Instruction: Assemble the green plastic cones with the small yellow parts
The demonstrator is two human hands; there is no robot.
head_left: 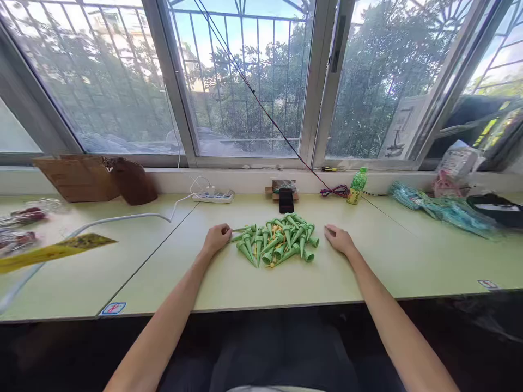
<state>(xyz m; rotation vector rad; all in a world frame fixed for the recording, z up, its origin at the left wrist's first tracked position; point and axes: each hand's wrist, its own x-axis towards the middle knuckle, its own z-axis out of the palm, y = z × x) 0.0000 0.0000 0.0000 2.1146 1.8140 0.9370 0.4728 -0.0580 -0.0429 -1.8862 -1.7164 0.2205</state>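
A heap of green plastic cone-shaped spikes (pixel 281 237) lies on the pale table, their hollow wide ends pointing various ways. Small orange-yellow pieces (pixel 270 265) show among and beside them. At the heap's left edge rests my left hand (pixel 217 239), its fingers curled in. The thin tip of one spike reaches close to those fingertips; whether they touch it or hold anything is too small to make out. My right hand (pixel 340 239) lies on the table just right of the heap, fingers loosely stretched toward it and apart from the spikes, with nothing visible in them.
Behind the heap stand a black phone-like object (pixel 286 201) and a small box (pixel 283 185). A green-capped bottle (pixel 357 186), a power strip (pixel 213 196), a brown bag (pixel 131 181) and blue plastic bags (pixel 449 212) line the back. A white cable (pixel 122 219) crosses the left side.
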